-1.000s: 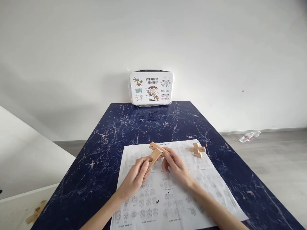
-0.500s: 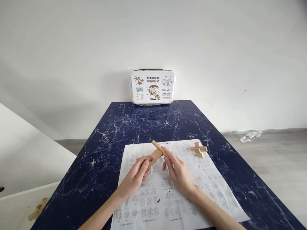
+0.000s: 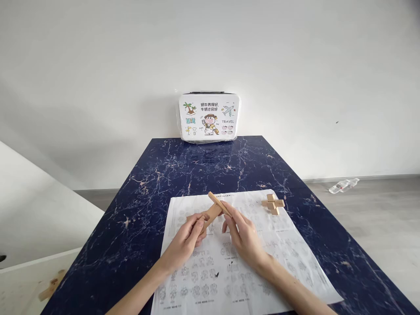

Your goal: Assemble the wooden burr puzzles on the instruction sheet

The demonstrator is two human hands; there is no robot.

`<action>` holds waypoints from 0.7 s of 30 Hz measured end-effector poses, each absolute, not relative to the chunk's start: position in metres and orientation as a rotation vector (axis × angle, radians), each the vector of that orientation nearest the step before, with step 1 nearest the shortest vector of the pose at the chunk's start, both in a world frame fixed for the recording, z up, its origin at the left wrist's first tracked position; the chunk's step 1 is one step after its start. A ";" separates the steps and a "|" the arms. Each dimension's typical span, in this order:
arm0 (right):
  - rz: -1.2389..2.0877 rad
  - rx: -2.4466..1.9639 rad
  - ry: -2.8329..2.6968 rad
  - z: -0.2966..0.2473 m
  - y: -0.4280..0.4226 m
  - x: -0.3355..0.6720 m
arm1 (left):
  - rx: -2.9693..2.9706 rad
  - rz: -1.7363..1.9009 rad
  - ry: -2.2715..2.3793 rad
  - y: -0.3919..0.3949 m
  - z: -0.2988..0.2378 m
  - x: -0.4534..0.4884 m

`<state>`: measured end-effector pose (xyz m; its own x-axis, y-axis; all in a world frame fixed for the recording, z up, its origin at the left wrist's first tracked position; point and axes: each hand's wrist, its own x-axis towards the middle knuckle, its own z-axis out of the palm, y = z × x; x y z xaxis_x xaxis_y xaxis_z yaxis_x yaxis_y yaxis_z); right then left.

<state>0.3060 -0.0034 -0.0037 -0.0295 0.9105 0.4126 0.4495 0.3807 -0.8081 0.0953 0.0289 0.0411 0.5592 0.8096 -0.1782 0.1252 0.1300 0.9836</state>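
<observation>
My left hand [image 3: 186, 239] pinches the lower end of a short wooden puzzle bar [image 3: 211, 214] over a printed instruction sheet [image 3: 288, 258]. A second wooden bar [image 3: 217, 202] crosses the first near its top, and my right hand [image 3: 242, 235] grips it between thumb and fingers. Both hands hover just above the paper at the table's near middle. An assembled wooden cross-shaped puzzle [image 3: 273, 204] rests on the sheet's far right corner, apart from both hands.
The dark blue marbled table [image 3: 141, 205] runs back to a white wall, where a white cartoon-printed case [image 3: 209, 117] stands. A plastic bottle [image 3: 343, 185] lies on the floor at right. A wooden piece [image 3: 50, 288] sits on a white surface at lower left.
The bar in my right hand has turned from showing its broad face to lying edge-on across the other bar. Both hands stay in much the same place.
</observation>
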 end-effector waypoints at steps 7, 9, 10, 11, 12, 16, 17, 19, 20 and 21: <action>0.425 -1.220 -1.738 -0.002 -0.003 0.308 | 1.427 0.591 0.916 0.029 0.045 0.096; 0.383 -1.220 -1.781 0.000 -0.002 0.311 | 1.435 0.602 0.916 0.029 0.044 0.096; 0.369 -1.218 -1.799 0.001 -0.002 0.312 | 1.437 0.611 0.912 0.029 0.044 0.096; 0.361 -1.216 -1.813 0.002 -0.002 0.312 | 1.439 0.618 0.908 0.029 0.044 0.096; 0.360 -1.214 -1.820 0.003 -0.001 0.313 | 1.441 0.621 0.907 0.029 0.043 0.096; 0.354 -1.212 -1.835 0.003 -0.002 0.311 | 1.442 0.628 0.907 0.028 0.040 0.096; 0.348 -1.212 -1.838 0.002 -0.002 0.310 | 1.437 0.630 0.903 0.028 0.040 0.096; 0.336 -1.215 -1.843 0.002 -0.003 0.308 | 1.427 0.633 0.889 0.028 0.040 0.096; 0.336 -1.216 -1.842 0.002 -0.003 0.307 | 1.423 0.630 0.881 0.028 0.040 0.096; 0.340 -1.216 -1.841 0.003 -0.003 0.307 | 1.421 0.628 0.871 0.028 0.040 0.096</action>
<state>0.3072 -0.0028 0.0025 -0.1350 0.8453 0.5170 0.6049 0.4835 -0.6326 0.0956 0.0276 0.0396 0.5607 0.8164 -0.1385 0.1273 0.0803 0.9886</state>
